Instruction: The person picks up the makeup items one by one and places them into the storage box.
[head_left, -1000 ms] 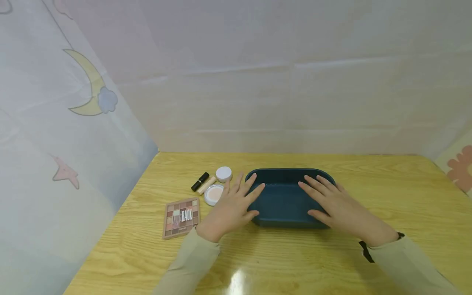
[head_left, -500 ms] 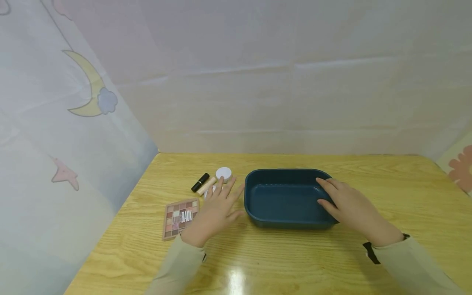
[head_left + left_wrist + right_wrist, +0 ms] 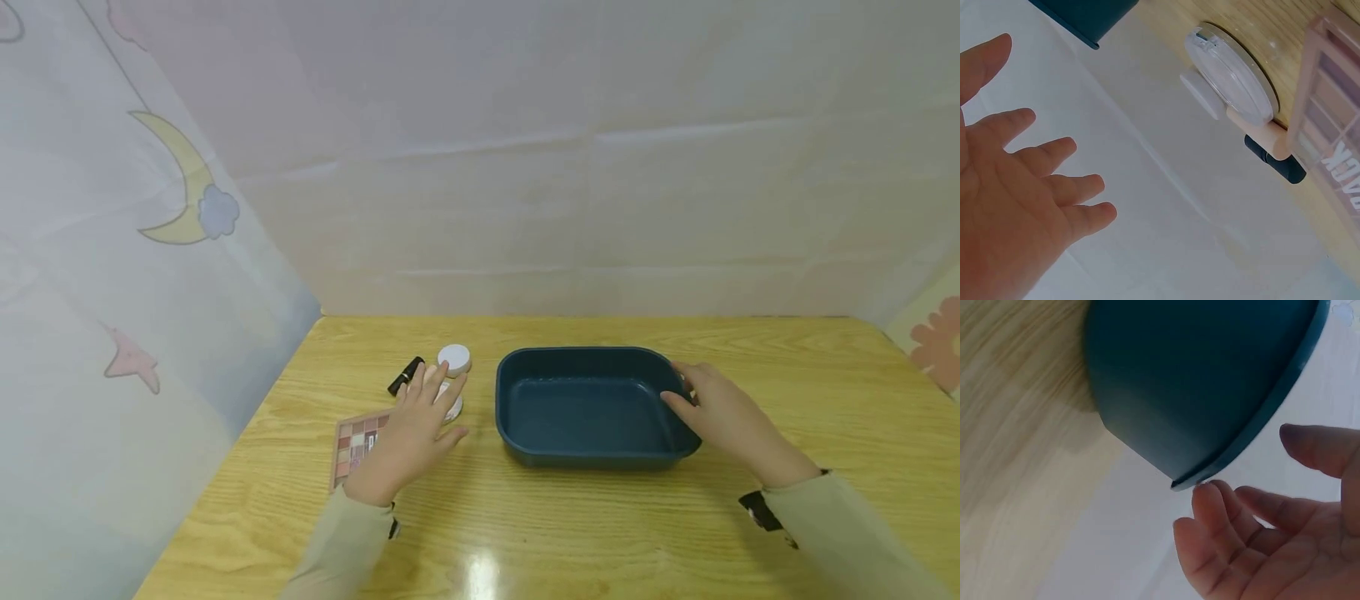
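Observation:
A dark teal rectangular basin (image 3: 592,459) sits on the table. My right hand (image 3: 723,421) is at its right end, thumb over the rim and fingers outside; in the right wrist view the loosely bent fingertips are right at the rim (image 3: 1210,467), the thumb apart. My left hand (image 3: 405,442) is spread over the makeup, holding nothing. Around it lie an eyeshadow palette (image 3: 352,442) partly covered by the hand, a black lipstick tube (image 3: 406,376), a round powder compact (image 3: 453,407) and a round white case (image 3: 454,358). A cream-coloured tube (image 3: 1263,134) shows in the left wrist view.
The wooden table (image 3: 570,542) ends at a pale cloth backdrop (image 3: 525,208) behind, with more cloth on both sides. Wood surface extends in front of the basin and to its right.
My left hand has moved off the basin's left rim, leftward over the makeup. My right hand has shifted outward from over the basin to its right end.

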Demonstrator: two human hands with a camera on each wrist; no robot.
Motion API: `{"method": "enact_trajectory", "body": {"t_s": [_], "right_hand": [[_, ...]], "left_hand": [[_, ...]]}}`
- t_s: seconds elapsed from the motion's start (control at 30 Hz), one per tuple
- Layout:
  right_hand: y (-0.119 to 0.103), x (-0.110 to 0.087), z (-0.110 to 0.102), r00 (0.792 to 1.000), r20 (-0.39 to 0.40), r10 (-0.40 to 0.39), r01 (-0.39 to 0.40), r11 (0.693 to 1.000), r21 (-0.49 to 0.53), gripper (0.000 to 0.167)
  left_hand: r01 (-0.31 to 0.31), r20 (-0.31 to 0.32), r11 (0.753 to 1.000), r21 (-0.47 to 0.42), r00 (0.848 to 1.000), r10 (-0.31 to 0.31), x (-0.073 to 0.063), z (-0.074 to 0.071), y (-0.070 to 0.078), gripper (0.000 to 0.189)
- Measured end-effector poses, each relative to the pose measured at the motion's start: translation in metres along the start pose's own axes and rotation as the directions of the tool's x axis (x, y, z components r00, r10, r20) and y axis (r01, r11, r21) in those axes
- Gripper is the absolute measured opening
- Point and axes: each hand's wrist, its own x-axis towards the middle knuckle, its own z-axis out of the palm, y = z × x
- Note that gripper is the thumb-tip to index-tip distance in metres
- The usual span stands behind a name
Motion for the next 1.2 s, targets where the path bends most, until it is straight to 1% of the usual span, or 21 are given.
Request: {"method": "enact_trajectory", "body": {"t_s": [0.07,0.3,0.43,0.53,0.6,0.7,0.77,0.87,1.03,1.2], "right_hand": [[0.004,0.003,0.000,1.000,-0.001,0.018,-0.018,1.000,0.023,0.054],[0.014,0.011,0.000,0.996,-0.012,0.087,-0.086,0.995,0.050,0.051],[0.021,0.014,0.001,0.993,-0.006,0.122,-0.121,0.988,0.091,0.049],[0.028,0.017,0.003,0.987,0.023,0.160,-0.161,0.975,0.151,0.048],[0.031,0.017,0.004,0.981,0.051,0.185,-0.191,0.960,0.202,0.047],[0.034,0.018,0.005,0.975,0.084,0.208,-0.223,0.935,0.275,0.046],[0.035,0.018,0.006,0.972,0.097,0.214,-0.233,0.923,0.307,0.046],[0.035,0.018,0.006,0.970,0.107,0.217,-0.241,0.912,0.332,0.046],[0.034,0.017,0.007,0.970,0.096,0.225,-0.245,0.905,0.348,0.045],[0.032,0.015,0.007,0.969,0.089,0.231,-0.248,0.898,0.363,0.046]], "left_hand": [[0.010,-0.005,1.000,-0.011,1.000,-0.010,-0.001,-0.001,-0.001,0.067],[0.041,-0.008,0.998,-0.039,0.999,-0.042,-0.002,-0.003,-0.005,0.067],[0.062,0.010,0.997,-0.046,0.998,-0.061,-0.002,-0.003,-0.007,0.068],[0.069,0.023,0.996,-0.055,0.997,-0.068,-0.003,-0.003,-0.009,0.069],[0.072,0.030,0.995,-0.063,0.997,-0.070,-0.003,-0.003,-0.011,0.070],[0.067,0.023,0.994,-0.083,0.998,-0.065,-0.002,-0.003,-0.014,0.071],[0.069,0.020,0.993,-0.098,0.998,-0.067,-0.001,-0.002,-0.016,0.072],[0.076,0.020,0.990,-0.116,0.997,-0.074,0.001,-0.001,-0.019,0.073],[0.106,0.054,0.984,-0.144,0.994,-0.099,0.002,-0.001,-0.024,0.074],[0.115,0.084,0.983,-0.143,0.991,-0.104,0.002,-0.002,-0.027,0.075]]}}
